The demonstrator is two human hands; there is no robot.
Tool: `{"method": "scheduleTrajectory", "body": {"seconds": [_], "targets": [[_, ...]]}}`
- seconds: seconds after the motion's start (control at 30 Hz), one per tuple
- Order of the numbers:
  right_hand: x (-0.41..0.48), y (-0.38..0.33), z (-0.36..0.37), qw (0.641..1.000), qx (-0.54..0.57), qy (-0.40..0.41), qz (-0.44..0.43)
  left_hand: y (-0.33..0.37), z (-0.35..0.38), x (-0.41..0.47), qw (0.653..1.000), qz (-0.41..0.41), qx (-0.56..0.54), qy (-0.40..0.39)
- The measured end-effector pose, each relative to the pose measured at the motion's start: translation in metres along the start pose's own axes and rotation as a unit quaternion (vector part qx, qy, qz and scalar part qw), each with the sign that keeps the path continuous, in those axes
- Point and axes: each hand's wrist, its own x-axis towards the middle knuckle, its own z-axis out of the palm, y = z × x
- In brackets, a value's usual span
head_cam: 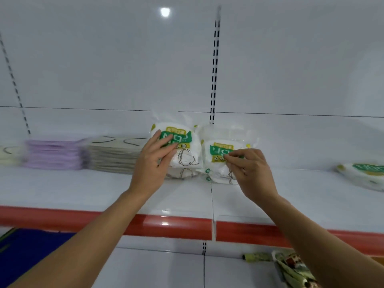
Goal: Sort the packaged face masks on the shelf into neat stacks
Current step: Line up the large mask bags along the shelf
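Observation:
Two stacks of white mask packs with green and yellow labels stand side by side on the white shelf (187, 196). My left hand (153, 163) lies with straight fingers on the front of the left stack (185, 150). My right hand (247, 169) pinches the label area of the top pack of the right stack (220, 150) between thumb and fingertips. More packs of the same kind (361, 175) lie at the far right of the shelf.
To the left sit a flat stack of beige packs (112, 156), a purple stack (54, 154) and a pale one (8, 154) at the edge. A red strip (176, 225) runs along the shelf front. Patterned fabric (291, 267) lies on the lower shelf.

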Motion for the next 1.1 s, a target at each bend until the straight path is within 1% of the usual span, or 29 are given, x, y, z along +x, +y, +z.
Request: {"method": "scheduleTrajectory", "body": {"seconds": [0.07,0.1,0.13,0.2,0.27,0.33,0.37,0.6,0.7,0.8,0.87,0.97,1.03,1.1], "targets": [[0.0,0.0,0.011,0.998,-0.05,-0.038,-0.023,-0.017,-0.004,-0.003,0.999,0.0,0.011,-0.041],[0.0,0.002,0.014,0.994,-0.08,-0.065,-0.026,-0.025,-0.005,-0.005,0.997,0.004,0.026,-0.076],[-0.001,0.003,0.015,0.99,-0.105,-0.09,-0.019,-0.032,-0.004,-0.007,0.992,0.018,0.059,-0.111],[-0.003,0.003,0.013,0.983,-0.141,-0.12,-0.008,-0.042,-0.002,-0.01,0.972,0.06,0.162,-0.16],[-0.003,0.001,0.012,0.976,-0.173,-0.133,-0.018,-0.041,-0.002,-0.006,0.956,0.084,0.215,-0.181],[-0.003,-0.001,0.013,0.97,-0.193,-0.144,-0.024,-0.038,-0.002,-0.003,0.949,0.113,0.239,-0.17],[-0.003,-0.001,0.014,0.969,-0.197,-0.148,-0.022,-0.037,-0.001,-0.003,0.947,0.113,0.247,-0.169],[0.001,-0.003,0.016,0.961,-0.21,-0.181,0.0,-0.03,0.012,0.005,0.933,0.076,0.307,-0.173],[0.003,-0.005,0.015,0.959,-0.209,-0.19,0.005,-0.023,0.015,0.005,0.934,0.061,0.311,-0.165],[0.004,-0.007,0.009,0.964,-0.178,-0.197,0.009,-0.016,0.017,0.002,0.937,0.052,0.311,-0.151],[0.002,-0.005,0.001,0.971,-0.14,-0.191,0.007,-0.009,0.017,0.0,0.947,0.039,0.297,-0.114],[-0.003,0.005,-0.016,0.986,-0.063,-0.152,0.033,0.015,0.026,0.001,0.969,0.024,0.238,-0.059],[-0.005,0.017,-0.031,0.99,-0.024,-0.126,0.06,0.04,0.039,0.002,0.978,0.037,0.201,-0.049],[-0.006,0.034,-0.05,0.988,-0.023,-0.114,0.097,0.069,0.058,0.004,0.982,0.053,0.174,-0.06]]}}
